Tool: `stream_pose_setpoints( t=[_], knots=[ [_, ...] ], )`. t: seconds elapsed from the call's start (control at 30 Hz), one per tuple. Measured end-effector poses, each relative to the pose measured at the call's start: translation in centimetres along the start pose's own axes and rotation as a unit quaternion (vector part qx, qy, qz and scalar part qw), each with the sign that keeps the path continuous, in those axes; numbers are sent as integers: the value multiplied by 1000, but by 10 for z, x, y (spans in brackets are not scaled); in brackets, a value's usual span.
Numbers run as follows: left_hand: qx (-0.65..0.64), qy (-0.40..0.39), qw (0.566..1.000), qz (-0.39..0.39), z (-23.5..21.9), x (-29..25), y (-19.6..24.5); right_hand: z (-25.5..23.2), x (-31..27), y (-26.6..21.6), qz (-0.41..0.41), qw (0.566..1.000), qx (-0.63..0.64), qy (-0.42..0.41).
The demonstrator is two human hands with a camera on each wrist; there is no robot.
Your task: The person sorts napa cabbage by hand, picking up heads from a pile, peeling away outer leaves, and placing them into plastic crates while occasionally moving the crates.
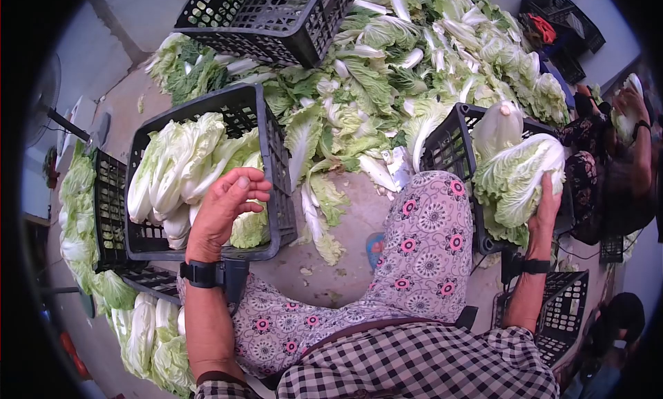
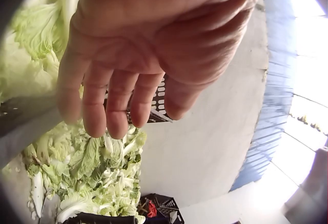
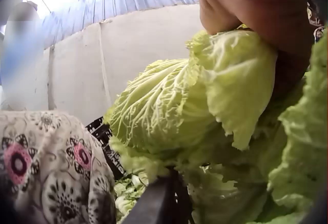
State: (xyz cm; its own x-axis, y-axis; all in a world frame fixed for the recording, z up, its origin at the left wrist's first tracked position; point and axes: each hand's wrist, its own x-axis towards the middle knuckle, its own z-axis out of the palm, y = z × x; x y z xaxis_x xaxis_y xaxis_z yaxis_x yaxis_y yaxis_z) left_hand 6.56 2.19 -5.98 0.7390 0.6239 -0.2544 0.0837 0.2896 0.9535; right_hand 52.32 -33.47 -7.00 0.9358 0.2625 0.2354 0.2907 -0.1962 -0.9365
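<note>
My left hand (image 1: 228, 202) hovers over the near edge of a black crate (image 1: 276, 192) filled with napa cabbages (image 1: 179, 167); its fingers (image 2: 110, 106) hang loosely curled and hold nothing. My right hand (image 1: 549, 209) grips a napa cabbage (image 1: 518, 174) from below at the right, over a second black crate (image 1: 449, 147) that holds another cabbage (image 1: 498, 126). In the right wrist view the held cabbage (image 3: 205, 106) fills the frame beneath my fingers (image 3: 220, 8).
A heap of loose cabbage leaves (image 1: 387, 74) covers the floor ahead. An empty black crate (image 1: 269, 15) stands at the back. More crates with cabbages (image 1: 79, 212) sit at the left. My patterned knee (image 1: 425, 240) lies between the crates. Another person (image 1: 621, 143) sits at the right.
</note>
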Motion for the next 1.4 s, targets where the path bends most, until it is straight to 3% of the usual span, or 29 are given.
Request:
stream_pose_setpoints(
  t=[0.23,0.4,0.47,0.57,0.63,0.67,0.7,0.73,0.77,0.9,1.0,1.13,1.27,1.37,1.4],
  knots=[
    [40,3,999,7,1,-1,0,25,-15,-9,52,998,-11,-43],
    [40,-2,999,13,4,-3,2,25,-23,-37,-53,994,-87,-28],
    [49,6,999,12,4,-5,3,26,-18,-24,-116,987,-106,-44],
    [55,7,998,3,4,-3,4,35,-21,-26,-96,988,-120,35],
    [51,5,999,7,4,-2,1,40,-24,-19,-147,976,-136,80],
    [56,2,998,4,4,-3,1,34,-15,-14,-139,984,-114,-19],
    [53,-16,998,14,2,-1,-2,42,-24,-22,-139,987,-70,-28],
    [48,-17,999,11,2,-2,-2,45,-28,-29,-131,981,-140,-38],
    [49,-17,999,11,3,-2,-2,35,-10,0,-138,961,-240,-23],
    [59,-8,998,-8,2,-2,-1,41,-20,-15,-163,950,-267,-12],
    [53,-8,999,-7,-1,-2,1,36,-21,-23,-190,931,-306,-54],
    [77,62,992,79,-28,-18,27,30,-10,-8,-140,950,-267,-77],
    [180,217,953,115,-80,-57,63,32,-12,-3,-138,946,-288,-65],
    [279,269,919,73,-132,-72,49,34,-13,-2,-139,943,-296,-64],
    [359,295,884,51,-150,-73,34,34,-13,-2,-139,943,-297,-65]
  ],
)
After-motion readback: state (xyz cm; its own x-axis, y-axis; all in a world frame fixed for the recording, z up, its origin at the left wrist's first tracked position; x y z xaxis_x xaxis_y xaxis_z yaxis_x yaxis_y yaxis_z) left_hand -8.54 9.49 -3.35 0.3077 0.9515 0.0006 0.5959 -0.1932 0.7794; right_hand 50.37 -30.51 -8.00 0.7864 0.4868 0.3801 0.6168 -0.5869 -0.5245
